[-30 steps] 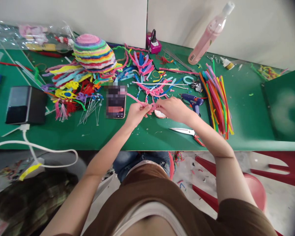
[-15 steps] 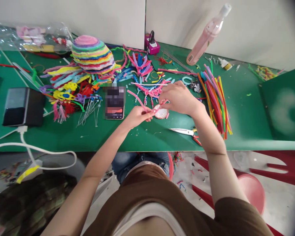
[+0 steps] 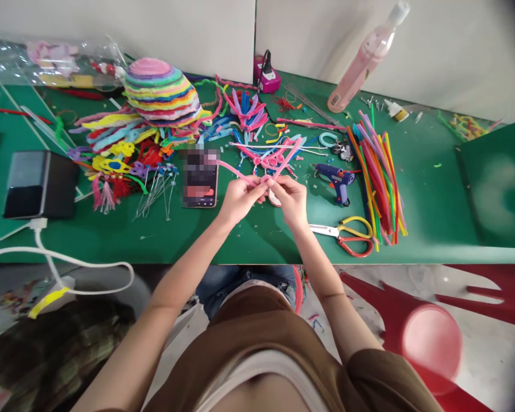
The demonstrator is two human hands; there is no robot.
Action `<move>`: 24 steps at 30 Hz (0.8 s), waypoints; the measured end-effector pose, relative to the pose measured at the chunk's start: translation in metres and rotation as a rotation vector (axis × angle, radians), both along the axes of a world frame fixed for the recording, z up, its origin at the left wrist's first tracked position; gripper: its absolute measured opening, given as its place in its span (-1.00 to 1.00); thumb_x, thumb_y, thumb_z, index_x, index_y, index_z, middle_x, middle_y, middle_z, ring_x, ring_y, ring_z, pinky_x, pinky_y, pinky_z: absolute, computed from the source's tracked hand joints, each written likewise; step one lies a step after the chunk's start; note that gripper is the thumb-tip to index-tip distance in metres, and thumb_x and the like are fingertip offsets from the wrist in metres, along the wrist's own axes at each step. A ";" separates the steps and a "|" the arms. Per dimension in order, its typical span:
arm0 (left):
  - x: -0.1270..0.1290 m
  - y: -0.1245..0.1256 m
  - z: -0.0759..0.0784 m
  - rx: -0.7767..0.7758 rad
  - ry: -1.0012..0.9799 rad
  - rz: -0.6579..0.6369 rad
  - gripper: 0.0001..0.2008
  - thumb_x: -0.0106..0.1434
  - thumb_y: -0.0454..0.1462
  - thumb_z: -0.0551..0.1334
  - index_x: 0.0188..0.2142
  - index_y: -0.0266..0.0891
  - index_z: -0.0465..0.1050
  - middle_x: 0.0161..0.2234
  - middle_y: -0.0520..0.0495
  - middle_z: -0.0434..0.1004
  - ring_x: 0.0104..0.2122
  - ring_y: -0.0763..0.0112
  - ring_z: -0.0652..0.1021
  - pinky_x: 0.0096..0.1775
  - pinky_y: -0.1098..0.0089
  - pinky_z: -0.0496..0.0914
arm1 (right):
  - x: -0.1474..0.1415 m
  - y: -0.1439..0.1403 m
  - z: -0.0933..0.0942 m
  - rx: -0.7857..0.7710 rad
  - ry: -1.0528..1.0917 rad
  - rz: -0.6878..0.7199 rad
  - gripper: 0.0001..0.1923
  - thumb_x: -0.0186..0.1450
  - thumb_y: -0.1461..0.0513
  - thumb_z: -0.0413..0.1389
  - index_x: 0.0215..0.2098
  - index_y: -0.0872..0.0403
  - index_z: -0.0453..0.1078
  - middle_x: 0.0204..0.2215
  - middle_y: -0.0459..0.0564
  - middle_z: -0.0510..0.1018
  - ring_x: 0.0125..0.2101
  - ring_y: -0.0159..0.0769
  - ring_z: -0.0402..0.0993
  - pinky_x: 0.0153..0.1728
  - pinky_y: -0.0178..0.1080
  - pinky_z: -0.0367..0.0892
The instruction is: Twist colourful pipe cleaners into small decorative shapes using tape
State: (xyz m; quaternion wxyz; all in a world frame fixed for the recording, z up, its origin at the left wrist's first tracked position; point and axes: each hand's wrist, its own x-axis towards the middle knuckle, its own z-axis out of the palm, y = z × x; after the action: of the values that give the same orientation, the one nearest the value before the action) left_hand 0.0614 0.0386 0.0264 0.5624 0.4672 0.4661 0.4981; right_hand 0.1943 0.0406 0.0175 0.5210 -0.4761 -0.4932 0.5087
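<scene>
Both hands met over the near middle of the green table [image 3: 111, 240], pinched on one pink pipe cleaner [image 3: 283, 163]. The left hand [image 3: 239, 199] clenched its left run, which trailed up and leftward from the grip. The right hand [image 3: 292, 197] pinched the bend, from which the longer free end slanted up and rightward, away from the body. Scissors [image 3: 347, 234] lay just right of that hand.
</scene>
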 end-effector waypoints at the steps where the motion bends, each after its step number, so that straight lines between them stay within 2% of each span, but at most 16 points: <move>1: -0.002 0.000 0.000 -0.016 0.013 -0.023 -0.58 0.03 0.05 0.41 -0.47 -0.30 0.53 -0.61 0.03 0.48 -0.61 0.57 0.46 -0.54 0.54 0.38 | 0.000 0.000 0.001 -0.014 0.010 0.004 -0.70 0.11 -0.02 0.28 -0.44 0.05 0.51 -0.48 -0.13 0.54 -0.47 -0.46 0.37 -0.43 -0.34 0.26; 5: -0.015 0.000 -0.001 -0.119 -0.011 -0.094 -0.58 -0.01 0.01 0.46 -0.33 -0.30 0.57 -0.46 -0.06 0.61 -0.47 0.43 0.61 -0.44 0.50 0.48 | 0.000 0.001 0.004 -0.077 0.047 -0.001 -0.64 0.13 -0.06 0.25 -0.44 0.07 0.44 -0.56 -0.19 0.42 -0.57 -0.54 0.23 -0.54 -0.37 0.13; 9: -0.017 -0.002 -0.006 -0.159 -0.128 0.025 -0.56 -0.02 0.00 0.46 -0.29 -0.29 0.59 -0.40 -0.08 0.64 -0.44 0.44 0.62 -0.41 0.50 0.51 | -0.003 0.002 0.005 -0.106 0.086 -0.031 -0.60 0.13 -0.10 0.23 -0.48 0.05 0.36 -0.61 -0.23 0.32 -0.62 -0.57 0.13 -0.58 -0.38 0.07; 13: -0.010 -0.003 -0.013 -0.146 -0.283 0.141 -0.63 -0.08 -0.03 0.50 -0.35 -0.21 0.61 -0.44 0.01 0.60 -0.45 0.55 0.58 -0.52 0.62 0.41 | -0.007 0.001 0.007 -0.078 0.104 -0.022 -0.61 0.15 -0.10 0.22 -0.43 0.05 0.38 -0.57 -0.21 0.40 -0.60 -0.56 0.19 -0.56 -0.38 0.13; 17: -0.005 -0.003 -0.017 -0.120 -0.364 0.166 -0.63 -0.07 -0.02 0.49 -0.29 -0.13 0.63 -0.41 0.03 0.60 -0.43 0.56 0.55 -0.56 0.63 0.35 | -0.008 0.000 0.010 -0.003 0.074 -0.006 -0.63 0.16 -0.09 0.22 -0.41 0.05 0.42 -0.54 -0.17 0.47 -0.55 -0.52 0.33 -0.48 -0.37 0.26; 20: -0.007 -0.002 -0.016 -0.070 -0.300 0.182 -0.64 -0.03 -0.04 0.48 -0.25 -0.12 0.63 -0.45 0.03 0.59 -0.48 0.56 0.53 -0.57 0.60 0.33 | -0.005 0.001 0.014 0.029 0.022 0.046 -0.62 0.16 -0.09 0.22 -0.41 0.05 0.44 -0.52 -0.14 0.52 -0.50 -0.47 0.42 -0.40 -0.34 0.37; 24: -0.016 0.000 -0.010 0.097 -0.042 0.209 -0.67 -0.01 -0.05 0.47 -0.30 -0.17 0.64 -0.47 -0.01 0.61 -0.52 0.52 0.52 -0.60 0.56 0.31 | 0.003 0.006 0.017 0.046 -0.059 0.159 -0.63 0.16 -0.08 0.23 -0.41 0.06 0.49 -0.51 -0.12 0.57 -0.49 -0.44 0.48 -0.37 -0.32 0.42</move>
State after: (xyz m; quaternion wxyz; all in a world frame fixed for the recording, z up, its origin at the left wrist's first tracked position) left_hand 0.0452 0.0382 0.0167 0.4938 0.4323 0.4756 0.5858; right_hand 0.1970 0.0462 0.0341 0.4750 -0.4383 -0.5559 0.5227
